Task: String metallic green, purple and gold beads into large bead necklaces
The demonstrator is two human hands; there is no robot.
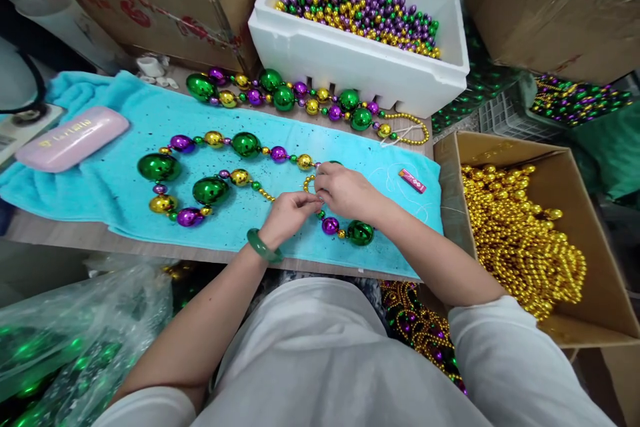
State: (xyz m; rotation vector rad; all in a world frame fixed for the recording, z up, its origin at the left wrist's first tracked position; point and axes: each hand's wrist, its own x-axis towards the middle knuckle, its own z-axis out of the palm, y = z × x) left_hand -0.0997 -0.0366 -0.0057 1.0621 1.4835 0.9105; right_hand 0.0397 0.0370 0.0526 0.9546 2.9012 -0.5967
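A bead necklace (245,145) of large green, purple and gold beads lies curved over the blue towel (280,240). My left hand (293,213), with a green bangle (264,246) on its wrist, pinches at a spot along the strand. Against its fingertips, my right hand (345,190) is closed at the same spot. Small gold beads run into the left hand and show beside the right fingers. What exactly sits between the fingertips is hidden, though both hands are on the necklace. A purple bead (330,225) and a green bead (360,232) lie just below the right hand.
Behind the towel, another bead strand (284,98) lies along a white foam box (350,47) of loose beads. A pink case (73,138) rests at left, a small pink packet (413,181) and thin thread at right. A cardboard box (600,247) holds gold bead strings (520,253).
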